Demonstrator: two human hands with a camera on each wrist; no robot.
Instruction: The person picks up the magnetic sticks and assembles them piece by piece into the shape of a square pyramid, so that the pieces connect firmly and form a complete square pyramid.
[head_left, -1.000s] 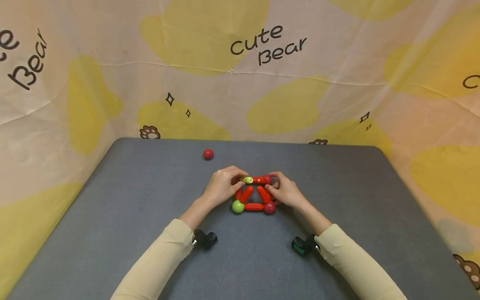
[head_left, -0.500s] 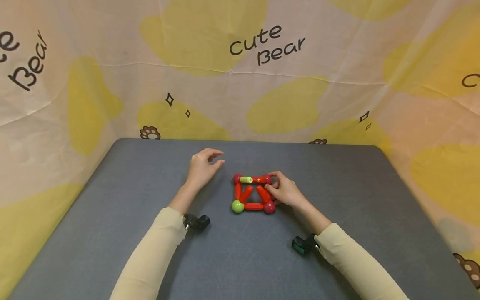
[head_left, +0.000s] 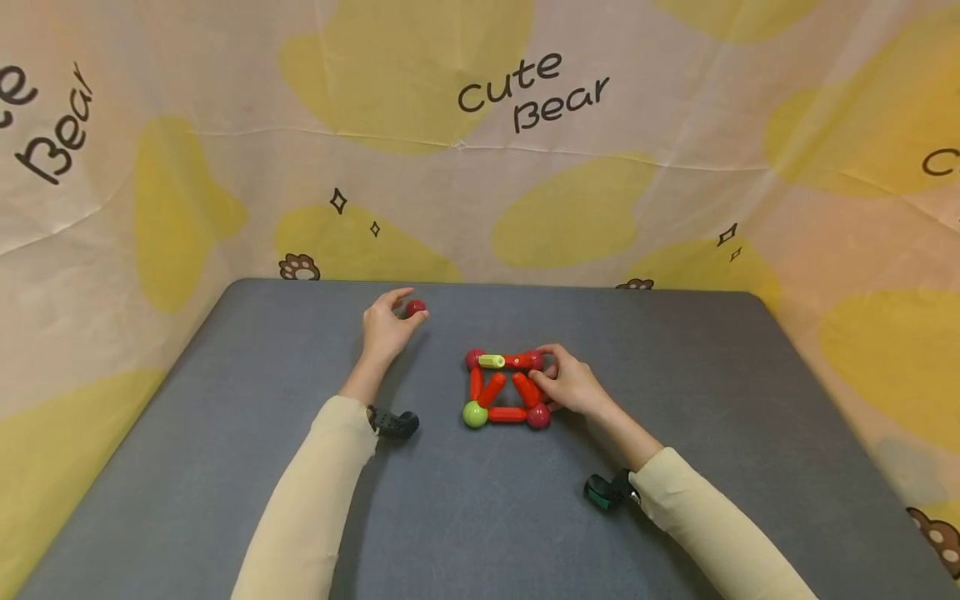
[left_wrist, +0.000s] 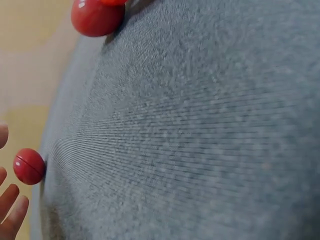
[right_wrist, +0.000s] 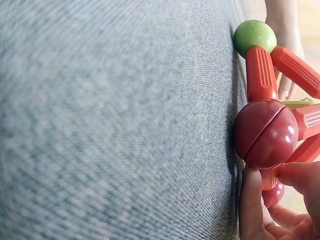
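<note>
At the back of the table, my left hand (head_left: 384, 333) reaches around a loose red ball (head_left: 416, 307). In the left wrist view, a gap shows between its fingers (left_wrist: 15, 215) and the ball. My right hand (head_left: 576, 383) pinches the right side rod (right_wrist: 270, 177) of a magnetic-stick frame, behind its near right red ball (head_left: 537, 416). A green ball (head_left: 475, 414) forms the near left corner, and red balls sit at the far corners. Two red sticks (head_left: 493, 388) lean up from the near corners. A yellow-green stick (head_left: 491, 361) lies along the far side.
The grey table (head_left: 480, 517) ends at a back edge just beyond the loose ball. A printed cloth (head_left: 420, 108) hangs behind and at both sides. Each wrist wears a black camera (head_left: 395, 423).
My left hand has let go of the far left part of the frame and moved left and back to the loose red ball. The right hand stays on the frame.
</note>
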